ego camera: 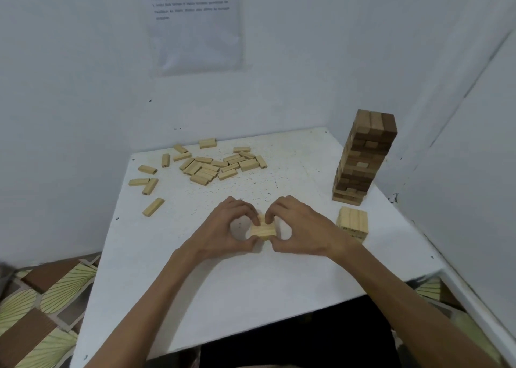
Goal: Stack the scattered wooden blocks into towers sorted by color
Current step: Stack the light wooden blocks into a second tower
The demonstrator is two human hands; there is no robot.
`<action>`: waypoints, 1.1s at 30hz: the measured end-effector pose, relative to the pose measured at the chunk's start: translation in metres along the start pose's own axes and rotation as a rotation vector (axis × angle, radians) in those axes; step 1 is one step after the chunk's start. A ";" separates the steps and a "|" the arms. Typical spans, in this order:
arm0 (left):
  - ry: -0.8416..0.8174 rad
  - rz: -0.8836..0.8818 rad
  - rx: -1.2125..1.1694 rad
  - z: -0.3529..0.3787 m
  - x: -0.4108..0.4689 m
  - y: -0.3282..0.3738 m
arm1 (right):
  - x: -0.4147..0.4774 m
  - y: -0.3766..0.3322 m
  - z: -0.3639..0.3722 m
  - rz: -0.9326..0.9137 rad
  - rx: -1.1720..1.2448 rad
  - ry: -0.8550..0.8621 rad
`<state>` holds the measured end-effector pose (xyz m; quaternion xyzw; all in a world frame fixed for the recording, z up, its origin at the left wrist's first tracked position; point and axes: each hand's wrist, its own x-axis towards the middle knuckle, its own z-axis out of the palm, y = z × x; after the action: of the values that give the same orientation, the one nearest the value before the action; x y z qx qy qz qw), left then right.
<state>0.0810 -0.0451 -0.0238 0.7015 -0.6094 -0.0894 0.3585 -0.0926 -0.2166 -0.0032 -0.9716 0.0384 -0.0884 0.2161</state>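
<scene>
Between both hands' fingers (255, 219) sit light blocks (263, 229).

1 white table (251, 284) carries all the blocks. On its far left lie about 24 loose light blocks (206, 172): 5 strewn toward the left edge, the rest in and around 1 overlapping heap, so the exact count cannot be told. At the far right stands 1 tall tower (363, 158) of brown blocks, 3 across its top layer. Just near of it sits 1 low light stack (352, 222), also 3 across on top. 1 small cluster (262, 229) of light blocks lies between 2 hands, the left hand (223, 228) and the right hand (301, 228); fingers hide its number. 1 printed sheet (195, 24) hangs on the far wall.
</scene>
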 end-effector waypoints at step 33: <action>-0.183 0.292 -0.111 0.085 0.131 0.072 | -0.118 0.075 -0.085 0.387 -0.016 0.173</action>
<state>0.0078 -0.1991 -0.0007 0.5736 -0.7291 -0.1333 0.3488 -0.2276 -0.3064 0.0216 -0.9366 0.2434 -0.1280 0.2173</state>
